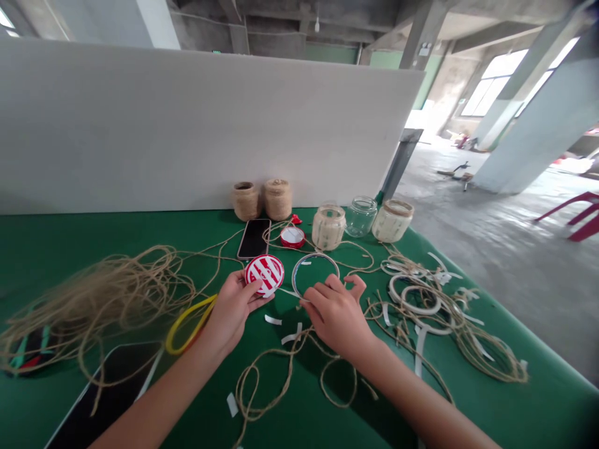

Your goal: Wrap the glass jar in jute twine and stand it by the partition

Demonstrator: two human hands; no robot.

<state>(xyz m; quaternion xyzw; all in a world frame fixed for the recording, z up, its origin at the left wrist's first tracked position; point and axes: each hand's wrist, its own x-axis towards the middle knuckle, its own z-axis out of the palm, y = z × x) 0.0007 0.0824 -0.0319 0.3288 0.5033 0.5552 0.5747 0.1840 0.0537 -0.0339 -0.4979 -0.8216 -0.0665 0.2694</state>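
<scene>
1. Step in hand: the work appears to be taping the striped lid (264, 275). The next move likely calls for steady tension on the tape strip (287, 292) and a flat press.
2. Left hand (238, 299): clamped on the lid, thumb on its face, fingers beneath. The lid is above the middle of the counter (201, 399).
3. Right hand (337, 312): fingers curled and clamped on the near side of the tape roll (295, 272), just right of the lid; the fingers partly hide the contact.
4. Lid and roll: the lid is a round red disc with white bands; the roll is a thin, open ring. The narrow pale strip spans the gap between them.
5. Far side: two jars wrapped in coarse, fibrous twine (246, 202) (277, 201) stand left of a smooth, clear glass jar (360, 218).
6. Left side: a loose, tangled heap of jute twine (126, 284) lies beyond a smooth yellow loop (176, 349).
7. Right side: flat white tape rings (421, 300) lie among twine coils.
</scene>
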